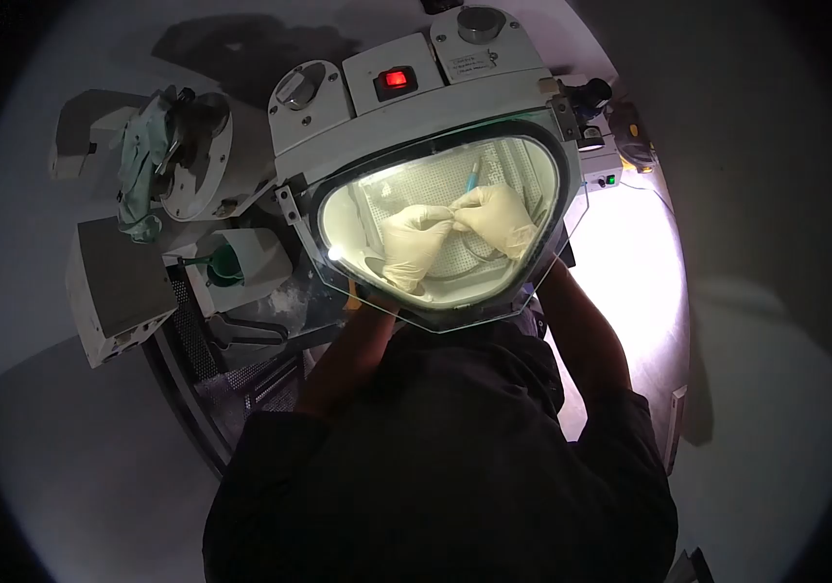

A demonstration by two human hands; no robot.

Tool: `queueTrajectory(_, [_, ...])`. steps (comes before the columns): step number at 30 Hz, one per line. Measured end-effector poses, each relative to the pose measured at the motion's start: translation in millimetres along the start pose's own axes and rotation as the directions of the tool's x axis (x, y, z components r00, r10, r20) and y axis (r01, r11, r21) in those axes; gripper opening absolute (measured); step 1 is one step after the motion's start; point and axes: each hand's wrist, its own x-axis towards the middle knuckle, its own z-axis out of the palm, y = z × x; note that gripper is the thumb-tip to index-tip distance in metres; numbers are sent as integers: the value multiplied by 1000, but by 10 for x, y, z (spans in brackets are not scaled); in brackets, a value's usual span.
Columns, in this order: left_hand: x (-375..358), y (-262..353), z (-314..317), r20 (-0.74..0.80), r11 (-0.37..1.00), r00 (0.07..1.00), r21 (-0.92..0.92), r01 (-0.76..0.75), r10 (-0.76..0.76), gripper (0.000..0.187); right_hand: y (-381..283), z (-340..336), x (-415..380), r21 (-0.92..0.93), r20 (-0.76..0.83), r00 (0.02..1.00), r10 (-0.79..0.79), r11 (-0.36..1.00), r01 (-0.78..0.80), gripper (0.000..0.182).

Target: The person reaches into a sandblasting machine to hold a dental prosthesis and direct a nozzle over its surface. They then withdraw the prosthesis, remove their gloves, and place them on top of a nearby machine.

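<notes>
Through the window of a lit grey cabinet [406, 126], both hands show in pale gloves above a perforated floor [387, 194]. My left hand [416, 243] has its fingers pinched together, and its fingertips meet those of my right hand [494, 219] near the middle of the window. Whatever lies between the fingertips is too small to make out. A blue-tipped pen-like tool [472, 181] stands just behind my right hand. A thin curved tube or cord lies below the hands.
A red lit switch [395, 80] and knobs sit on top of the cabinet. To the left are a green cloth [144, 155], a white container with a green funnel [225, 264] and a grey box [120, 287]. A microscope-like device [591, 97] stands right, beside a brightly lit surface [630, 262].
</notes>
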Motion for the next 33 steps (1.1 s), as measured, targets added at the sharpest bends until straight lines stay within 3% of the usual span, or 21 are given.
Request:
queueTrajectory(2, [29, 74, -38, 31, 977, 992, 170, -125, 121, 13, 63, -13, 61, 35, 21, 999, -24, 999, 23, 20])
queueTrajectory(5, [44, 68, -60, 54, 982, 996, 170, -80, 72, 13, -137, -50, -79, -21, 33, 997, -66, 998, 67, 21])
queueTrajectory(9, [24, 165, -49, 80, 960, 986, 231, -158, 143, 14, -97, -27, -67, 193, 83, 996, 27, 980, -42, 21])
queueTrajectory(12, [20, 149, -53, 101, 963, 986, 221, -155, 135, 11, -62, -26, -60, 91, 50, 999, -15, 996, 11, 18])
queueTrajectory(15, [26, 97, -114, 154, 980, 975, -94, 176, -160, 19, -110, 28, -119, 83, -67, 992, -111, 990, 116, 17])
queueTrajectory(18, [39, 134, -172, 172, 972, 971, -137, 189, -164, 24, -90, 47, -118, -23, -87, 958, -275, 961, 274, 15])
queueTrajectory(22, [65, 201, -193, 258, 901, 921, -247, 356, -293, 29, -91, 36, -137, -110, -68, 912, -403, 912, 395, 14])
queueTrajectory(25, [41, 162, -139, 242, 870, 922, -326, 369, -301, 31, -149, 12, -171, -141, -37, 876, -481, 870, 472, 15])
queueTrajectory(26, [10, 163, -163, 230, 915, 939, -255, 312, -256, 32, -182, 21, -211, -126, -47, 882, -469, 878, 461, 15])
queueTrajectory(29, [-11, 152, -156, 234, 912, 945, -287, 293, -230, 31, -90, 19, -181, -88, -38, 876, -480, 875, 476, 15])
queueTrajectory(33, [-45, 97, -171, 240, 865, 924, -342, 368, -298, 30, -61, 9, -175, -28, -21, 892, -452, 892, 451, 16])
